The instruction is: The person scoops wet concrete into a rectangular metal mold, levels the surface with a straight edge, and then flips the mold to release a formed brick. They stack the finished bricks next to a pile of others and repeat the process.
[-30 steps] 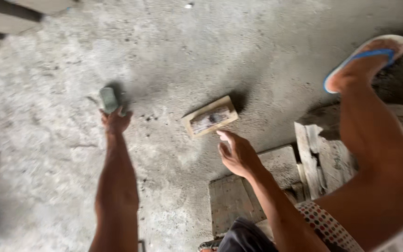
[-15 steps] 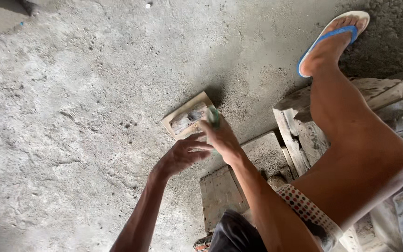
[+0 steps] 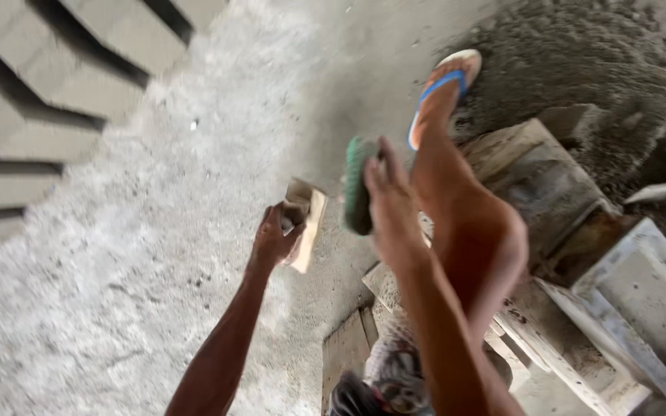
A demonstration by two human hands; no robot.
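At centre frame the left hand (image 3: 275, 235) is clamped round one end of a small wooden block (image 3: 306, 223), lifting it tilted off the concrete floor (image 3: 117, 254). Just right of it, the right hand (image 3: 391, 204) is closed round a green brush (image 3: 358, 185), held apart from the block. The block looks stiff, light and rough-faced; an end grip likely suits it. No packages, labels or signs are visible. Grey concrete blocks (image 3: 55, 85) fill the upper left.
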